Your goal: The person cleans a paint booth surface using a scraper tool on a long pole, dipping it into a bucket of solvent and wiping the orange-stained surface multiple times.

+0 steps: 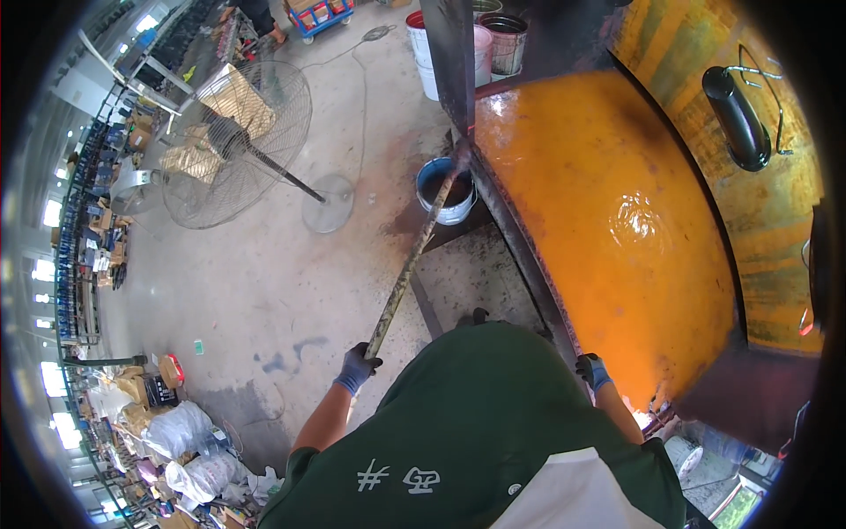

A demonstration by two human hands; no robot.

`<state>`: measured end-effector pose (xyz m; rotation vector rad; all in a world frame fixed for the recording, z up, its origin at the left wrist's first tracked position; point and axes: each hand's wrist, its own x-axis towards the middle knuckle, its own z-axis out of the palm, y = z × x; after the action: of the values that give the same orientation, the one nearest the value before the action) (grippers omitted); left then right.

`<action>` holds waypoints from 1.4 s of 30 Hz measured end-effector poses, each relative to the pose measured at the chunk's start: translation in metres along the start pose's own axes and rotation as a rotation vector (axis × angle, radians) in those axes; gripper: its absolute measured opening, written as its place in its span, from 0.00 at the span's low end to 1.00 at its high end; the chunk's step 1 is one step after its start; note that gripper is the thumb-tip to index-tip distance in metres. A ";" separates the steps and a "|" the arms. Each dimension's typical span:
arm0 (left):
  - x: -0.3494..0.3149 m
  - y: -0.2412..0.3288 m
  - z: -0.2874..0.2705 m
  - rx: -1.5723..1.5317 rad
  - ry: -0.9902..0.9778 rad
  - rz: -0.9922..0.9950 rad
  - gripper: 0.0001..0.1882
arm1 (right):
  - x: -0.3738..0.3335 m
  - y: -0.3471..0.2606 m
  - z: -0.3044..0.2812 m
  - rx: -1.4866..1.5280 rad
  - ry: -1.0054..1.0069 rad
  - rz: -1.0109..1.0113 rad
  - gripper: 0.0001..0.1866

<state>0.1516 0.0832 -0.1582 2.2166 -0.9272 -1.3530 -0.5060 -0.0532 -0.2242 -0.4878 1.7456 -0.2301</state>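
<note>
My left hand [357, 368], in a dark glove, is wrapped round a long, stained pole [401, 286]. The pole slants up and away, its far end over a white bucket [455, 212] with dark contents, beside the tank's corner post. My right hand [593, 371], also gloved, is closed at the near left rim [538, 264] of a large tank. Glossy orange liquid [608, 238] fills that tank, with ripples near its middle. A black cylinder [736, 119] hangs by a wire hook over the tank's far right side.
A large floor fan [238, 145] on a round base stands to the left. Several paint-stained buckets [507, 44] stand behind the post. Plastic bags [189, 432] and boxes are piled at the lower left. A blue cart [319, 16] is at the back.
</note>
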 end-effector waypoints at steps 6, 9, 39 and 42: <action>0.078 -0.024 0.020 -0.338 -0.094 -0.349 0.15 | 0.000 0.016 -0.006 -0.082 -0.003 -0.084 0.12; 0.101 -0.007 0.037 -0.004 0.093 -0.207 0.12 | -0.002 0.025 -0.010 -0.101 0.017 -0.137 0.12; 0.008 -0.004 0.039 -0.083 -0.099 -0.182 0.10 | -0.082 0.056 0.016 -0.094 0.142 -0.127 0.07; -0.009 -0.002 0.022 -0.235 -0.144 -0.189 0.08 | -0.078 0.066 0.018 -0.170 0.114 -0.197 0.08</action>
<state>0.1298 0.0914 -0.1643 2.0898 -0.5791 -1.6338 -0.4887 0.0416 -0.1868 -0.7847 1.8374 -0.2541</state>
